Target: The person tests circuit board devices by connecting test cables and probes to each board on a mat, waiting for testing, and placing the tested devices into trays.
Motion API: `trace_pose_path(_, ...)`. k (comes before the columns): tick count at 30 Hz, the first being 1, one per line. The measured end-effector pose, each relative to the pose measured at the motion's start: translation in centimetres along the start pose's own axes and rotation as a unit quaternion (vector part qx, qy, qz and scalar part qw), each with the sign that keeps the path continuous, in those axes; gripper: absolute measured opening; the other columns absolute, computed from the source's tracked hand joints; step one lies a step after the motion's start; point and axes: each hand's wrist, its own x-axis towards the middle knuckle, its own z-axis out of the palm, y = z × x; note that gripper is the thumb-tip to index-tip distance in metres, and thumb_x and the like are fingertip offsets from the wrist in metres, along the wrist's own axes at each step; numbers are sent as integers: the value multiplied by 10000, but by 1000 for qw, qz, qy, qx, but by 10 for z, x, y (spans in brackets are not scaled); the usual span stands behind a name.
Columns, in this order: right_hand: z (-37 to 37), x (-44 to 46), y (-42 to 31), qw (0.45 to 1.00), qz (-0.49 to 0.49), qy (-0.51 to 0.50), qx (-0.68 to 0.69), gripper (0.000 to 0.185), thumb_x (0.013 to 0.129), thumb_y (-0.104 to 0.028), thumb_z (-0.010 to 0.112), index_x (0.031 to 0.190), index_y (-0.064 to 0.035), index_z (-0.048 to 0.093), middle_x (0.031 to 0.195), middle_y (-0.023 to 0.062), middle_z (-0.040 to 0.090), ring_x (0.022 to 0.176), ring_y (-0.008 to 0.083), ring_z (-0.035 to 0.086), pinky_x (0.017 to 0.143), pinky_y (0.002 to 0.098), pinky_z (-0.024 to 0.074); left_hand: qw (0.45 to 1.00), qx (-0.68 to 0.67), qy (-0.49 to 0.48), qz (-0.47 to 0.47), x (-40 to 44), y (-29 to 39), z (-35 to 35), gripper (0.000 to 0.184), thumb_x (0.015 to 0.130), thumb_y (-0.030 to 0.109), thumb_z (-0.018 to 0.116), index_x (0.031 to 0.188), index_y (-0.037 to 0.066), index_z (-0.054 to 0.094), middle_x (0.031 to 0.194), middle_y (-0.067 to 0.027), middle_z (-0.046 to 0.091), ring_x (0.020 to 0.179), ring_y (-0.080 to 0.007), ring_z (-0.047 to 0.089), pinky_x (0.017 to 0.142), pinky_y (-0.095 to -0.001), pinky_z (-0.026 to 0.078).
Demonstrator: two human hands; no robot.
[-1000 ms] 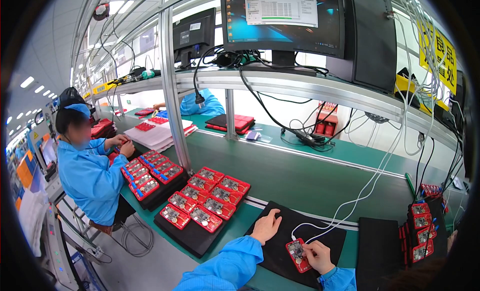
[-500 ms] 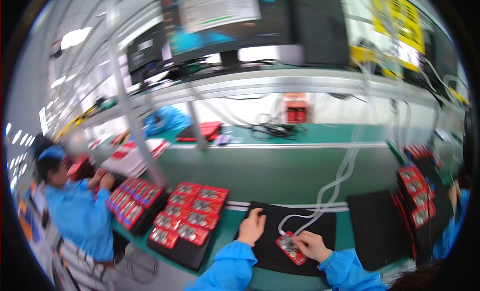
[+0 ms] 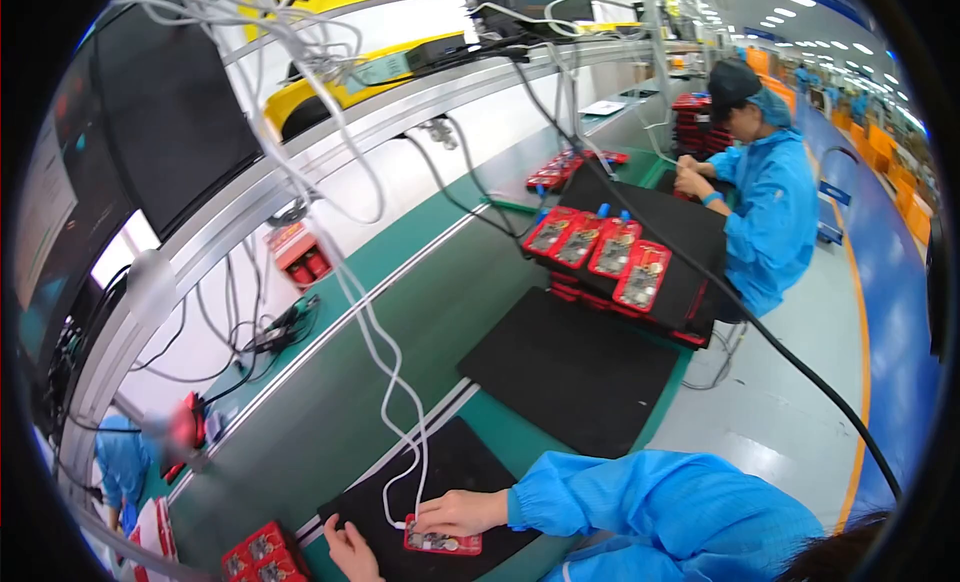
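A red-framed circuit board lies on a black mat at the bottom centre, with white cables running down to its left end. My right hand rests on the board's upper edge, fingers bent and pressed together over it; the fingertips' exact grip is hidden. Left of the board, my left hand is near the mat's edge, its thumb and fingers apart and nothing between them.
Another black mat lies further right. Beyond it, red-framed boards sit on a dark stack. A co-worker in blue works there. More red boards are at bottom left. A black cable hangs across the right.
The view has swung far to the right and tilted, bringing the right-hand co-worker into sight. The left-hand co-worker and monitor have mostly gone from view. My right hand remains at the board.
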Motion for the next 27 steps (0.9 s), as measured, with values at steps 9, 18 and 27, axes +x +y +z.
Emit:
trace_pose_path(9, -6, 3, -5, 998, 19, 11, -56, 150, 843, -113, 668, 991, -95, 682, 887, 70, 643, 729, 273, 665, 624, 354, 568, 999, -5, 50, 6, -7, 20, -5, 332, 915, 261, 603, 1202, 106, 545, 704, -116, 640, 656, -333, 642, 604, -447, 488)
trace_pose_path(18, -10, 4, -7, 998, 54, -1, -29, 184, 813, -18, 630, 983, -62, 681, 864, 89, 642, 714, 258, 661, 619, 326, 557, 999, 0, 19, -30, -7, 24, -6, 354, 935, 279, 571, 1233, 97, 515, 725, -99, 649, 692, -336, 647, 648, -454, 495)
trace_pose_path(27, -10, 5, -10, 998, 34, 19, -47, 184, 771, 26, 654, 936, -48, 693, 808, 89, 643, 701, 237, 664, 604, 312, 547, 994, -96, 19, -42, -24, 24, -14, 300, 924, 171, 617, 1195, 54, 565, 795, -50, 628, 690, -136, 597, 659, -293, 492)
